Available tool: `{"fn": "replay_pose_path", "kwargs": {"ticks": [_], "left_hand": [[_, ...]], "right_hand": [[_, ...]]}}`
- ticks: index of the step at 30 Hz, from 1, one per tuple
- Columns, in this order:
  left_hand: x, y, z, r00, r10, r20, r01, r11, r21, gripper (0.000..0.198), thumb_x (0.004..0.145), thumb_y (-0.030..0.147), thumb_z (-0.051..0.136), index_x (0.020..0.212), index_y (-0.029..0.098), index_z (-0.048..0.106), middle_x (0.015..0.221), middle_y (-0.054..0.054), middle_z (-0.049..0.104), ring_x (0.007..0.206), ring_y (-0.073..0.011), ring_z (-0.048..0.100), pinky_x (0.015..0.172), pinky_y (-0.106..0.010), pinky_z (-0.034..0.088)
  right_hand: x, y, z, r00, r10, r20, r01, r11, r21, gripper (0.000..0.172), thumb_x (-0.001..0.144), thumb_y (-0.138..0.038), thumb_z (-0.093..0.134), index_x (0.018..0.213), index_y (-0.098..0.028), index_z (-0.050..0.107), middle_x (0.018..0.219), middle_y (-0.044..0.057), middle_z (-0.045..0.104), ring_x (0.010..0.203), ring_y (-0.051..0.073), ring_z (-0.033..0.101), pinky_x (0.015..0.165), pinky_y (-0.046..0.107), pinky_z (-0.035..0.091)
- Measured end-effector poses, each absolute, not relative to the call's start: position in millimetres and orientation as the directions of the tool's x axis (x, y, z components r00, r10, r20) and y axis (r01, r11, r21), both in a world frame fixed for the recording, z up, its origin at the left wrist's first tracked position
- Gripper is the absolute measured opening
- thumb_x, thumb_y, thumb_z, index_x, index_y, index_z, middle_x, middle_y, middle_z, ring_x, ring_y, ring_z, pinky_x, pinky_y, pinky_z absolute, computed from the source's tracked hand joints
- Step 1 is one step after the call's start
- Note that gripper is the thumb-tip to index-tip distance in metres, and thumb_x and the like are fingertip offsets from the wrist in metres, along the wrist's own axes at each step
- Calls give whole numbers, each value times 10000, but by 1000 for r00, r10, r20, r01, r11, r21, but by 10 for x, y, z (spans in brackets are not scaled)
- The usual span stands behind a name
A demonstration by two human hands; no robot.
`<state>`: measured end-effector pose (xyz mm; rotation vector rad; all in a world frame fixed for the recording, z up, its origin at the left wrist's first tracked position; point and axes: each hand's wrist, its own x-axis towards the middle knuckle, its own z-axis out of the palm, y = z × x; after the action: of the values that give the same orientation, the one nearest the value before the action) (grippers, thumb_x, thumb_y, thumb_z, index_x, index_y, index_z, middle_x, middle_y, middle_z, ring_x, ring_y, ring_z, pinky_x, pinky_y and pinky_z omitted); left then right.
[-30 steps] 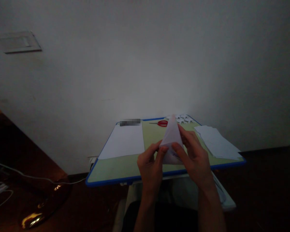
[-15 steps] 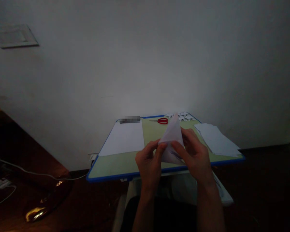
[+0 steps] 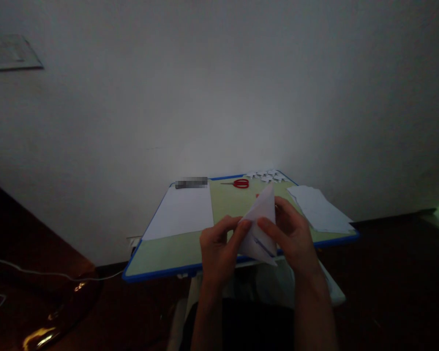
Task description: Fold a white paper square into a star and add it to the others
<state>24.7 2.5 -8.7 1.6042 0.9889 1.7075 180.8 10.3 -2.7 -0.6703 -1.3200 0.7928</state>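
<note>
A folded sheet of white paper (image 3: 261, 209), pointed at the top, is held up above the table's near edge. My left hand (image 3: 221, 248) pinches its left side between thumb and fingers. On the right side, my right hand (image 3: 292, 231) grips it, thumb on the near face and the other fingers partly hidden behind. A dark line or slit shows on the paper's lower part. Beyond my hands lie red-handled scissors (image 3: 240, 184), their blades pointing left. Several small white paper cutouts (image 3: 269, 175) are spread at the table's far right corner.
The pale green table (image 3: 164, 261) has a blue rim and stands against a wall. White paper (image 3: 183, 212) lies on its left, with a blurred-out dark object (image 3: 191, 183) behind. A stack of white sheets (image 3: 320, 209) lies at right. A white cable (image 3: 62, 276) runs at left.
The folded paper's lower flap now hangs further down, and its near face is more opened to view. Both hands keep hold of it. The whole view has shifted slightly.
</note>
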Motion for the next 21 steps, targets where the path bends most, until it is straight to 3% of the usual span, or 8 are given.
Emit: {"fn": "replay_pose_path", "kwargs": {"ticks": [3,8,13,17,21], "left_hand": [[206,32,-62,0,813,583,113,-579,808,197,904,374,800,806,218,868,669,-18,752,605,-143,637,551,-217,476],[217,44,-35,56,805,591,138,-592,794,168,898,327,795,784,219,855,653,-5,741,579,-132,623,541,-209,469],[218,47,-10,112,793,599,173,-609,774,163,903,279,772,775,203,839,669,2,752,579,-125,634,555,-203,485],[200,49,0,149,769,622,203,-639,742,145,907,235,761,787,211,840,674,15,757,576,-110,635,557,-184,480],[211,39,13,156,750,643,211,-661,720,159,902,203,758,757,210,824,652,24,744,563,-99,627,541,-171,467]], "right_hand": [[1854,89,-15,84,840,536,-169,542,-823,290,836,-434,849,1024,-239,744,947,40,789,858,227,739,757,331,623],[1898,119,-42,140,849,509,-262,528,-808,237,848,-420,836,1005,-251,785,932,28,796,864,225,743,762,321,612],[1921,146,-64,241,844,478,-289,533,-795,209,812,-404,873,809,-226,763,738,-16,679,678,149,594,597,239,475],[1976,158,-76,324,786,527,-223,604,-765,190,857,-369,837,756,-225,767,707,-28,611,669,133,516,591,245,416],[2007,148,-62,326,736,594,-118,655,-747,153,904,-334,793,788,-237,815,745,-17,635,735,145,561,639,264,430]]}}
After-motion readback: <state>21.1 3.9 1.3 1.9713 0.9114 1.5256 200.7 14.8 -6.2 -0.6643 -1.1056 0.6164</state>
